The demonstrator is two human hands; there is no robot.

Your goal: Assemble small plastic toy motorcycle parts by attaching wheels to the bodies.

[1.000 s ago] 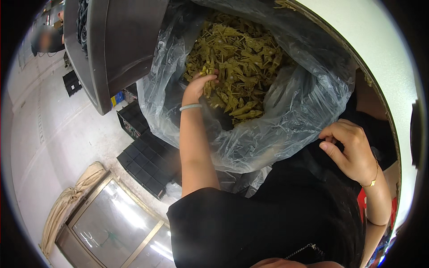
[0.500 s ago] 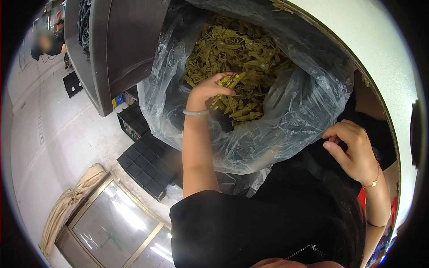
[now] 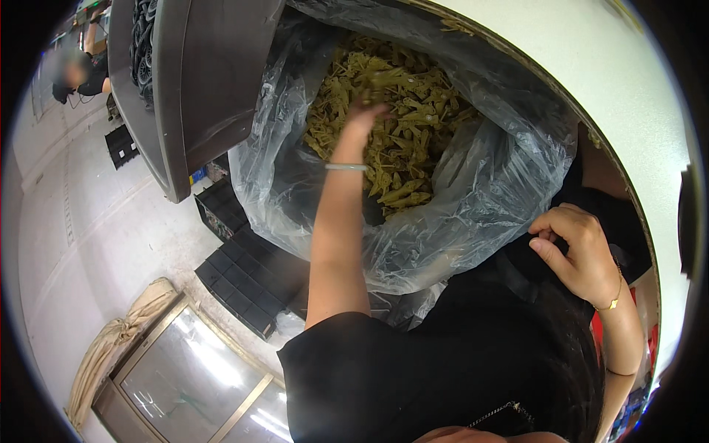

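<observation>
A clear plastic bag (image 3: 473,240) hangs wide around a heap of small olive-yellow pieces (image 3: 413,151), many of them branching or spiky in shape. My left hand (image 3: 365,114) reaches down into the bag over the heap. Motion smears its fingers, and a blurred patch of the same yellow colour shows just beyond them. Whether the hand grips any pieces is unclear. At the bag's right side my right hand (image 3: 580,244) hovers by the plastic, fingers curled in toward the thumb, with nothing visible in them.
To the left of the bag stands a large grey bin (image 3: 218,77), with black parts (image 3: 142,59) beside it. Black crates (image 3: 240,277) lie on the pale floor (image 3: 96,236). A light tabletop (image 3: 628,81) curves along the right. Another person (image 3: 81,77) is at the far left.
My left hand has moved farther into the bag, away from me and slightly right. The yellow pieces seen clearly in its fingers before are now a blur. My right hand has barely shifted.
</observation>
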